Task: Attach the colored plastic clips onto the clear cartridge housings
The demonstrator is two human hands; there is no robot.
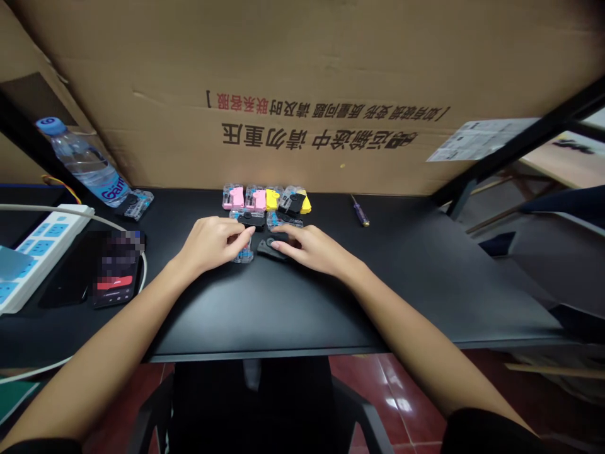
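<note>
My left hand (210, 243) grips a clear plastic part with a blue tint (244, 253), its fingers curled over the part. My right hand (314, 250) rests its fingers on a flat black plastic part (271, 249) and seems to hold it to the black desk (302, 302). The hands nearly meet. Just beyond them lie two clear parts with black pieces (250, 218). Behind those stands a row of clear cases with pink (235, 197), yellow (273, 198) and black inserts (293, 202).
A screwdriver (360, 210) lies to the right. On the left are a water bottle (85, 164), a phone (116, 268) with a blurred screen and a white power strip (42, 252) with a cable. A cardboard box (302, 82) stands upright behind the desk. A chair (250, 403) sits below.
</note>
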